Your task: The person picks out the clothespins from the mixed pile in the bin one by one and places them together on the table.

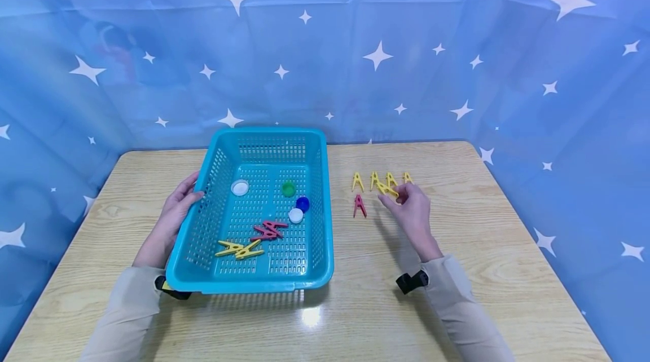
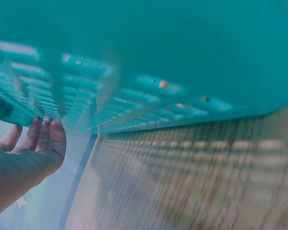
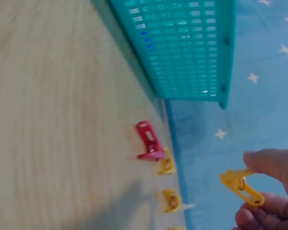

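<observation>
A blue plastic basket (image 1: 250,287) stands on the table. My left hand (image 1: 175,212) holds its left side at the rim; in the left wrist view the left hand's fingertips (image 2: 57,129) touch the outer wall. Inside lie yellow clothespins (image 1: 231,248), red clothespins (image 1: 274,225), two white caps (image 1: 296,215), a green cap (image 1: 288,188) and a blue cap (image 1: 302,204). To the right, my right hand (image 1: 412,210) pinches a yellow clothespin (image 3: 240,184) between thumb and fingers, raised above the table. Nearby are a red clothespin (image 1: 359,205) and several yellow clothespins (image 1: 358,181) in a row.
The wooden table (image 1: 365,305) ends at the back against a blue curtain (image 1: 325,40) with white stars. A black strap (image 1: 412,281) sits at my right wrist, and the right hand's shadow falls across the tabletop.
</observation>
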A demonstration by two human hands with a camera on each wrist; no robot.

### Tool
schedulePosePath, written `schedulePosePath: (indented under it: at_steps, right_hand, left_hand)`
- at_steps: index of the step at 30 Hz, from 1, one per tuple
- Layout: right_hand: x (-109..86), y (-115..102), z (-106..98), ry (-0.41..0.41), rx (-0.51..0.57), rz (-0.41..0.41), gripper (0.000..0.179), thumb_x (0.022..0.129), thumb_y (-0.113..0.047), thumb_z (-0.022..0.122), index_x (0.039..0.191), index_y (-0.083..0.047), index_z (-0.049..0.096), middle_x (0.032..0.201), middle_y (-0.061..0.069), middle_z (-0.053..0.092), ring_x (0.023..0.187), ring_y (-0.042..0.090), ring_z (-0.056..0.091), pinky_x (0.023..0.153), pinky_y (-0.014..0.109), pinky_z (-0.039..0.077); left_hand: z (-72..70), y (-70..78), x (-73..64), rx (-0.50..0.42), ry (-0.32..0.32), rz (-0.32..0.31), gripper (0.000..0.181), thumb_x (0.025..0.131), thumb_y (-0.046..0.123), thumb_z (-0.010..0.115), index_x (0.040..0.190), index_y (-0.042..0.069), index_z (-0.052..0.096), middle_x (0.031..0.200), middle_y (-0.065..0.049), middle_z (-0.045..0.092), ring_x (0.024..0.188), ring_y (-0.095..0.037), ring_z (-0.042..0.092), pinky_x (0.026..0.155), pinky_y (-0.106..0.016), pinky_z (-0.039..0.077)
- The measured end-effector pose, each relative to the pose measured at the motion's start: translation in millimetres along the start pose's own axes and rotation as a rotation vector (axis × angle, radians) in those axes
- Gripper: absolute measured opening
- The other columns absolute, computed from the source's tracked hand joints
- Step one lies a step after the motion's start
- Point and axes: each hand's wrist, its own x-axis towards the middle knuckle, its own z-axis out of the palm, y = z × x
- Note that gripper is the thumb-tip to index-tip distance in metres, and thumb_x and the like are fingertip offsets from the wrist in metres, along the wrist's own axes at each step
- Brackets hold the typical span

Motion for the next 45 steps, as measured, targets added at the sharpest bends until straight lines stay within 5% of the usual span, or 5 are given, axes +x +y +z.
schedulePosePath:
  at_steps: [13, 30, 45]
  right_hand:
    - [-5.7, 18, 14, -0.081, -0.022, 0.125, 0.03, 0.075, -0.016, 0.079, 0.09, 0.005, 0.063, 0.077, 0.015, 0.06, 0.067, 0.024, 0.054, 0.059, 0.028, 0.042]
    - [-7.5, 26, 23, -0.195, -0.084, 0.176, 0.031, 0.077, -0.019, 0.077, 0.087, 0.005, 0.059, 0.082, 0.017, 0.061, 0.065, 0.023, 0.054, 0.057, 0.03, 0.043]
    - [-3.2, 25, 29, -0.379, -0.179, 0.273, 0.04, 0.077, -0.03, 0.076, 0.083, -0.002, 0.048, 0.072, 0.007, 0.048, 0.061, 0.019, 0.042, 0.051, 0.028, 0.034]
  left_hand:
    - [-0.1, 2.5, 0.7, -0.029, -0.005, 0.001, 0.062, 0.097, 0.022, 0.052, 0.15, 0.017, 0.021, 0.124, 0.01, 0.041, 0.107, -0.005, 0.049, 0.078, -0.021, 0.051]
    - [-0.5, 1.4, 0.3, -0.015, -0.001, 0.001, 0.062, 0.098, 0.022, 0.051, 0.151, 0.017, 0.02, 0.125, 0.009, 0.041, 0.107, -0.005, 0.049, 0.078, -0.021, 0.051]
    - [0.0, 0.7, -0.9, 0.002, 0.001, 0.008, 0.061, 0.098, 0.024, 0.051, 0.15, 0.017, 0.02, 0.125, 0.009, 0.041, 0.107, -0.004, 0.049, 0.078, -0.02, 0.051]
